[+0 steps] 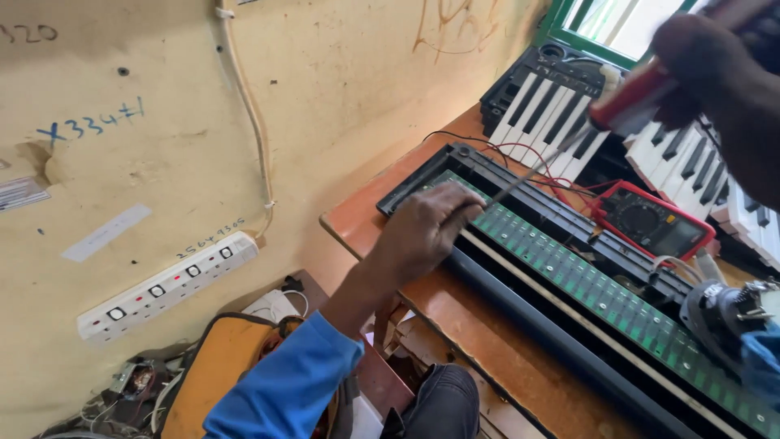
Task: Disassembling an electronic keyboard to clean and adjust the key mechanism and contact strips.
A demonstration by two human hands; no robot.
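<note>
The left hand (422, 232) rests on the near end of an opened electronic keyboard chassis (520, 252), its fingers curled narrow around the tip of a long screwdriver (561, 154) and guiding that tip onto the green circuit board (585, 280). The right hand (715, 73), high at the top right and very near the camera, is closed around the red handle of the same screwdriver. The tool therefore runs slanted from upper right down to the board, which lies as a long strip inside the black chassis on the reddish wooden surface (455, 325).

The screwdriver looks stiff and light – easy to steer when one hand turns the handle and the other steadies the shaft near the tip. The circuit board, I judge, is thin and fragile; it is better to take it by its edges and not by the contact pads, and a slipping tip could scratch it.

Just behind the chassis lies a red multimeter (654, 221) with red and black wires (520, 150) running to it. Loose sets of black and white keys (544, 106) lean further back, under a green window frame. On the yellow wall hangs a white power strip (166, 284) – its cable goes upward. An orange tool bag (219, 366) sits below it.
</note>
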